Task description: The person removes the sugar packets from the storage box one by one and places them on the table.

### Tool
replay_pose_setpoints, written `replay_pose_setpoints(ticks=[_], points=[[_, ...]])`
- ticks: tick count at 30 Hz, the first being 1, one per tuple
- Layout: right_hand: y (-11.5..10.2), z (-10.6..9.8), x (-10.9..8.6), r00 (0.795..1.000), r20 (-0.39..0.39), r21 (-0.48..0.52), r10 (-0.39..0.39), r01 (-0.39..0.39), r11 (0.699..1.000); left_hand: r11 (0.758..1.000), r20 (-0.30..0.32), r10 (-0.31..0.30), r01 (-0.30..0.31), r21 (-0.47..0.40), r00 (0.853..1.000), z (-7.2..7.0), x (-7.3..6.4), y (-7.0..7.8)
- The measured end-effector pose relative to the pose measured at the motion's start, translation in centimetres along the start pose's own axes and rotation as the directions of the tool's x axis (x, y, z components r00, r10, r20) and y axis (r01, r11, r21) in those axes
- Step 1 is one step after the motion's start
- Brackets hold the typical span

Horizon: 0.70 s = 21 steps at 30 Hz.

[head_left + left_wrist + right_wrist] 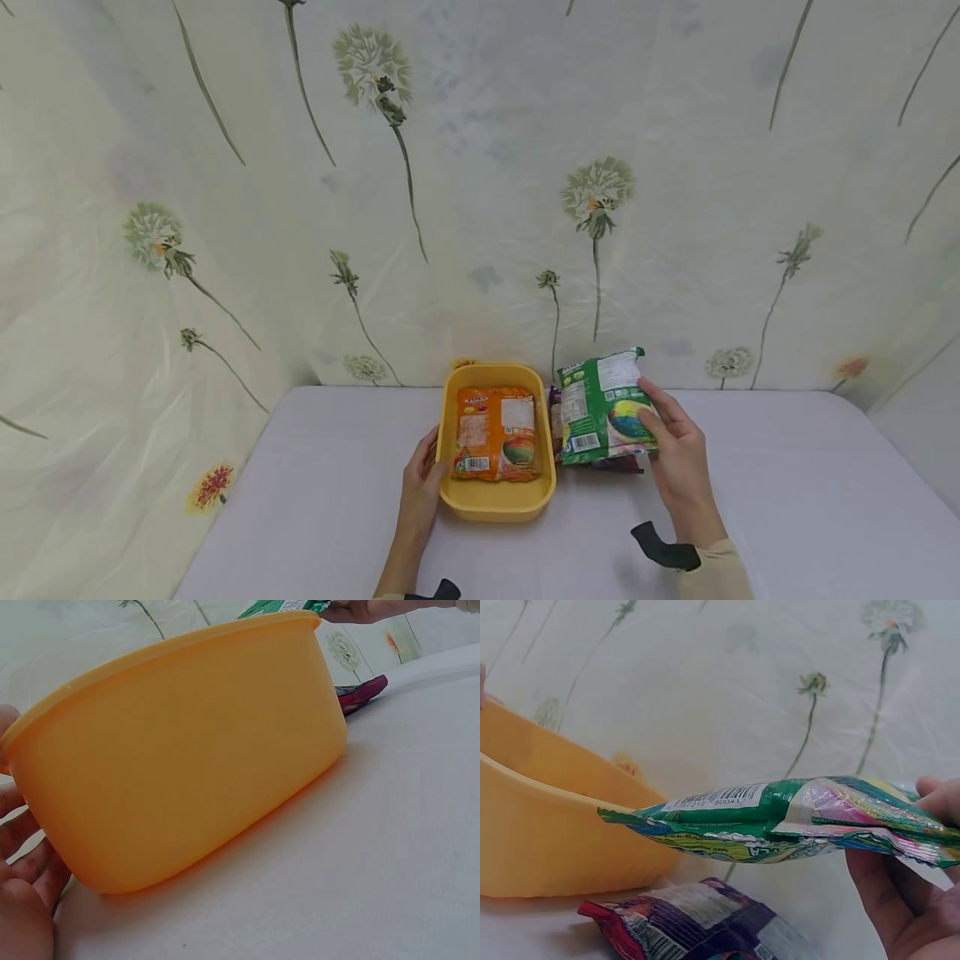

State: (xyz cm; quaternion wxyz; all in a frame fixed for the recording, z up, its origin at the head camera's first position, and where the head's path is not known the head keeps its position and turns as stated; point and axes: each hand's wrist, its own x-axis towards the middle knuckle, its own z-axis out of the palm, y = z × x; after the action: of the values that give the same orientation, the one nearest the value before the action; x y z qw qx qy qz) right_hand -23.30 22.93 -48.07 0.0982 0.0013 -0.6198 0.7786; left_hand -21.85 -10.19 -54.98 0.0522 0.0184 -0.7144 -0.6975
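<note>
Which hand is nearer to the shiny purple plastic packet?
Right. The right hand is just right of the purple packet, holding a green plastic packet over it; the left hand touches the yellow rectangular plastic tub's far side.

1. One yellow, rounded-rectangular plastic tub (497,510), lower centre of the head frame.
2. At least three glossy plastic packets: one orange plastic packet (491,429) at lower centre, one green plastic packet (592,392) right of centre, one purple-and-red plastic packet (705,915) partly covered.
3. One white-covered bench (810,492), across the bottom.
</note>
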Motion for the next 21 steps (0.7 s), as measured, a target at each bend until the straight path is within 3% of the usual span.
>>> replay_pose_setpoints(ticks=[8, 21], points=[[-0.1, -0.8, 0.1, 0.999, -0.034, 0.063, -0.014, 0.016, 0.998, 1.0, -0.004, 0.018, -0.018, 0.006, 1.0, -0.1, 0.1, -0.1], [0.0, -2.4, 0.2, 0.998, -0.069, 0.054, -0.004, 0.008, 0.999, 1.0, -0.017, -0.01, 0.01, 0.0, 1.0, 0.2, -0.1, 0.2]])
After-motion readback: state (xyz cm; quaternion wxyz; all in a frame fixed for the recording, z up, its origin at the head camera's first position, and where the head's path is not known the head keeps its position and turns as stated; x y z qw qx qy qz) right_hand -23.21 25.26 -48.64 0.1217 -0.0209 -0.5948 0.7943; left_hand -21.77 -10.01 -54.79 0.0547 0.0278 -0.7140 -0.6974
